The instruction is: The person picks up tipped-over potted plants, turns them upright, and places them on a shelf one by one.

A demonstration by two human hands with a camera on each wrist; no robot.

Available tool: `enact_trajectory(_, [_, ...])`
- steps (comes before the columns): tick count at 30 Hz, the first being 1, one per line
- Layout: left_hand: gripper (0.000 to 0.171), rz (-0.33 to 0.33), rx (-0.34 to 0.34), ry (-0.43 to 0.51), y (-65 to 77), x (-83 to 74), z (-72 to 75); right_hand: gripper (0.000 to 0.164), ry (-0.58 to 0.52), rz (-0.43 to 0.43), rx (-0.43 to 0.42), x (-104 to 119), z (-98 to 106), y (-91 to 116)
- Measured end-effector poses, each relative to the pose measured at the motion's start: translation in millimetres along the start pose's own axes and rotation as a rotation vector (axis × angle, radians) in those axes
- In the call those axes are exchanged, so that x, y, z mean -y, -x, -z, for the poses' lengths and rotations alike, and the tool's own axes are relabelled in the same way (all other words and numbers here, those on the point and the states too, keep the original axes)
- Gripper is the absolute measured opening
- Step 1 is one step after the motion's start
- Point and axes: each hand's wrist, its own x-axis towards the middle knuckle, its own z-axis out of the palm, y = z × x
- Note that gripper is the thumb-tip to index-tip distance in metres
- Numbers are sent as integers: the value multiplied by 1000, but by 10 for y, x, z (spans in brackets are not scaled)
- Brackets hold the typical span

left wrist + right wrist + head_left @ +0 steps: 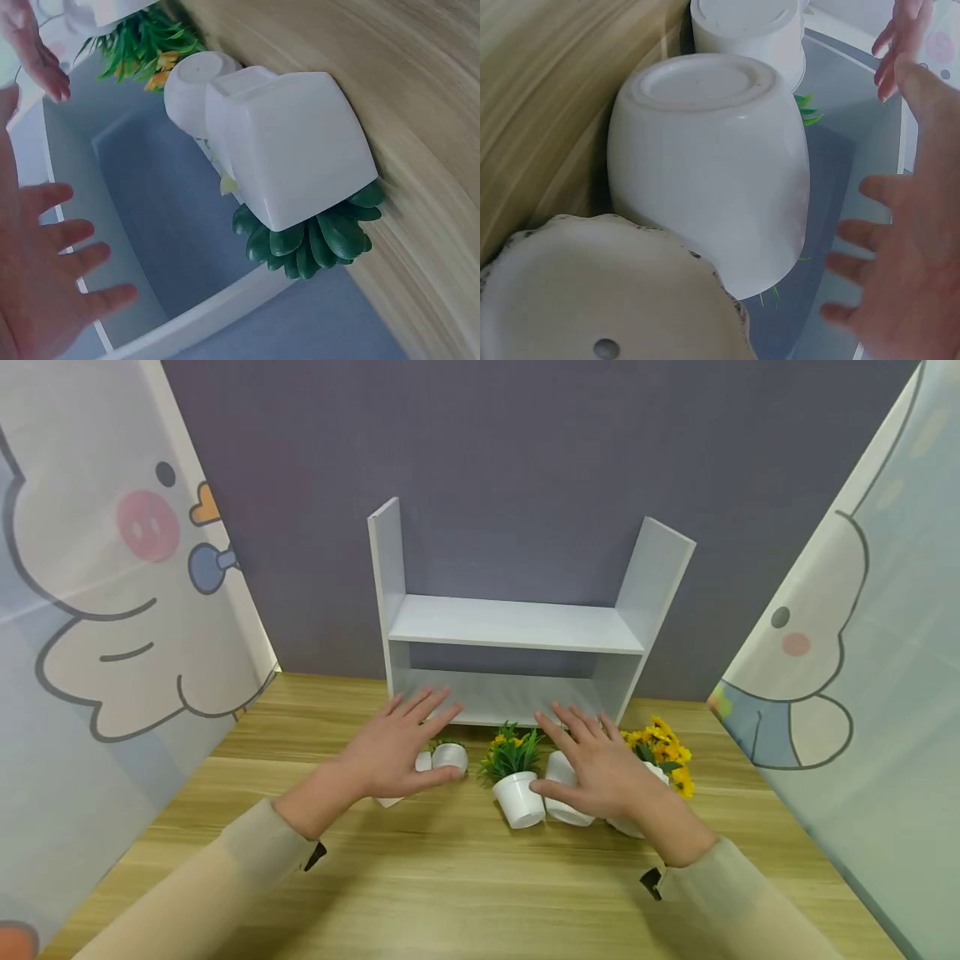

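Both hands hover with spread fingers, palms down, holding nothing. My left hand (397,747) is above a square white pot (315,142) with a dark green succulent (315,244) and a small round white pot (450,760). Under and beside my right hand (600,768) are a white pot (517,800) with grassy leaves and yellow flowers, a larger smooth white pot (709,165), and a scalloped-rim pot (600,292) beside yellow blooms (663,747). These pots lie on their sides, bases towards me. In the head view, the hands partly hide several of them.
A white two-tier shelf (517,625) stands behind the pots on the wood-grain table (465,893), its tall side panels rising at both ends. A grey wall (517,460) is at the back. Cartoon-printed curtains (90,577) flank the table left and right.
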Motion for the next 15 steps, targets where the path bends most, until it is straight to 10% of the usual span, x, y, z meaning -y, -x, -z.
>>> enact_trajectory(9, [42,-115,-588,302,-173,353,361,58,12,155,-257,28,29,5])
enact_trajectory(15, [42,-11,-823,347,-475,665,875,56,1,175,-305,20,24,36])
